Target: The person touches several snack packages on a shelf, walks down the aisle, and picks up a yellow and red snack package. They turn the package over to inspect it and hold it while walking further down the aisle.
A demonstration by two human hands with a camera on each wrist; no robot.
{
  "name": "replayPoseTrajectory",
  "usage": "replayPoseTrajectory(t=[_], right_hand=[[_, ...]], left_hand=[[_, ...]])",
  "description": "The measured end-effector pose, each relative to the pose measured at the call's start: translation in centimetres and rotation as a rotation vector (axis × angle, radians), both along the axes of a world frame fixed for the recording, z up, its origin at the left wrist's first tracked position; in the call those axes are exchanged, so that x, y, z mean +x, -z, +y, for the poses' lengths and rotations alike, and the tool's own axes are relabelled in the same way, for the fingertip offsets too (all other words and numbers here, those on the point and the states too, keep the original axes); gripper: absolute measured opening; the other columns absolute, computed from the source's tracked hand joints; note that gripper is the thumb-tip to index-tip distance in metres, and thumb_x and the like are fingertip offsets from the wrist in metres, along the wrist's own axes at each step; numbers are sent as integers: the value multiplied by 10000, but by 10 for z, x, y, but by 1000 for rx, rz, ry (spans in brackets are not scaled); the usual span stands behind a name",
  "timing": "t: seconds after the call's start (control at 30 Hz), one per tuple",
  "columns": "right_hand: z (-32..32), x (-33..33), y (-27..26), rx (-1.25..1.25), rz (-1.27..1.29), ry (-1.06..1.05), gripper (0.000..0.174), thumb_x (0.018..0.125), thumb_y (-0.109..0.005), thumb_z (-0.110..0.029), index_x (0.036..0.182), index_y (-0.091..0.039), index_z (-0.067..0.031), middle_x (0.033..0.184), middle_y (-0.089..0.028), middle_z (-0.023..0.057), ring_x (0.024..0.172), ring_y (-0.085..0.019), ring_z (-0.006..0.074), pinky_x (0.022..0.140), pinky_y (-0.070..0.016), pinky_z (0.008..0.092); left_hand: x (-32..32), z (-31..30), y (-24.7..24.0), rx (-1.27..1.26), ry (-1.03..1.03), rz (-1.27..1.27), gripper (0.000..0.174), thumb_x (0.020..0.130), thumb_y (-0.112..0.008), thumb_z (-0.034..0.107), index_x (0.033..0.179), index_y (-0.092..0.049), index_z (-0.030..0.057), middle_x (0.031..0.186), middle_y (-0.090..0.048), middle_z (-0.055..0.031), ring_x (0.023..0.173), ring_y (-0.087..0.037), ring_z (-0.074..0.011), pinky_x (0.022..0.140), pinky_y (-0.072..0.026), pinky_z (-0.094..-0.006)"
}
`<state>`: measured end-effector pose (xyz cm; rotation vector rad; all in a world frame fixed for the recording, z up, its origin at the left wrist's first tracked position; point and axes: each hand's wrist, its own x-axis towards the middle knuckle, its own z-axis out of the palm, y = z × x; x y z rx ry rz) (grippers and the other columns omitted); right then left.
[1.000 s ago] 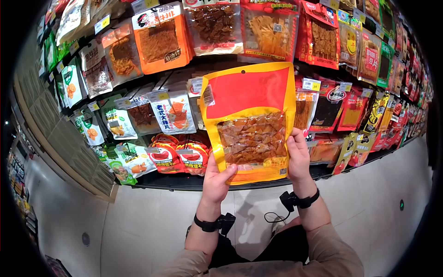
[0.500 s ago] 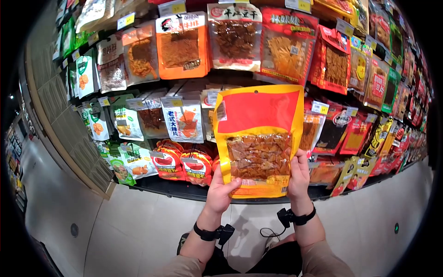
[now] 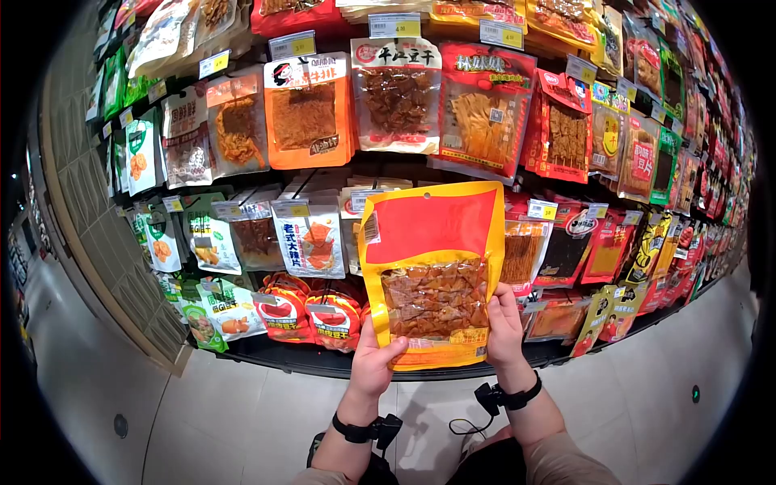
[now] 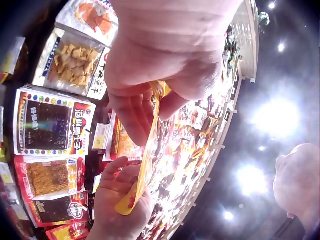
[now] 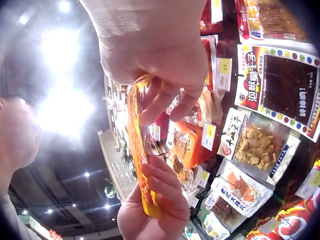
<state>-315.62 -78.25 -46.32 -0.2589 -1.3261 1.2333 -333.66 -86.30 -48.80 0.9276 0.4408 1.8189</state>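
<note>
**Between both hands, a yellow pouch (image 3: 432, 267) is held upright**

At the pouch's lower corners the grip is made. The left hand (image 3: 374, 368) is curled round the bottom left corner with its thumb (image 3: 398, 346) laid across the front. The fingers (image 3: 495, 301) of the right hand (image 3: 503, 327) are wrapped over the lower right edge. In both wrist views the film is seen edge-on, pinched thin between thumb and fingers. The pouch is held in front of the hanging snack packets (image 3: 305, 109). Brown pieces are shown through its clear window, and a hang hole (image 3: 426, 195) is punched in the top seam. It is judged light and limp, with glossy film that could slip and contents that could be crushed if squeezed. The flat side seams and bottom edge are judged the safest places for it to be held. Yellow price tags (image 3: 293, 44) are clipped above the rows, and pale floor tiles (image 3: 242, 420) are seen below.
</note>
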Motion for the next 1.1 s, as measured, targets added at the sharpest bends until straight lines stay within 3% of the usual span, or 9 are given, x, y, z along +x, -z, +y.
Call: replayPoseTrajectory(t=[0.23,0.3,0.43,0.7,0.73,1.0,1.1], right_hand=[[-7,-4,-6,19,-7,45,183,964,-377,-156,1097,-447,-51,1006,-494,-5,902,-446,53,818,-363,208],[-4,0,-1,40,-63,113,179,965,-377,-152,1096,-446,-52,995,-490,-9,881,-440,47,796,-356,197],[-10,0,-7,-26,11,-9,190,958,-388,-147,1106,-456,-50,1059,-496,13,984,-454,82,892,-357,244],[-6,0,-4,-39,26,-23,185,960,-372,-135,1102,-449,-44,1056,-498,22,981,-466,95,887,-375,256],[-5,0,-3,-39,20,-19,185,960,-368,-129,1103,-449,-44,1059,-498,25,980,-468,94,886,-376,255],[-4,3,0,-28,27,-34,182,969,-364,-147,1101,-442,-49,1054,-497,7,973,-459,65,873,-375,231],[-4,9,0,-12,-2,44,178,961,-368,-133,1091,-454,-46,1055,-501,27,986,-477,96,889,-384,256]], left_hand=[[1,-3,-4,5,-50,8,560,772,-474,-108,1290,-383,83,1181,-511,-65,1055,-519,-175,897,-418,-302],[3,-4,-4,6,-39,-7,552,771,-466,-97,1290,-379,69,1197,-510,-79,1097,-503,-207,948,-386,-339],[2,-1,3,14,-35,12,568,773,-462,-97,1305,-358,71,1246,-476,-95,1140,-476,-227,973,-368,-362],[4,0,-2,34,-12,19,611,777,-463,-92,1343,-311,79,1284,-441,-101,1177,-447,-243,994,-350,-368],[4,0,0,36,-12,4,573,801,-471,-94,1327,-307,61,1249,-458,-84,1143,-467,-204,962,-383,-343],[5,0,1,27,20,1,550,807,-477,-90,1310,-312,57,1231,-462,-78,1125,-479,-190,931,-407,-322],[10,-3,-3,53,17,24,535,814,-474,-89,1305,-317,54,1224,-468,-76,1124,-481,-191,928,-410,-319]])
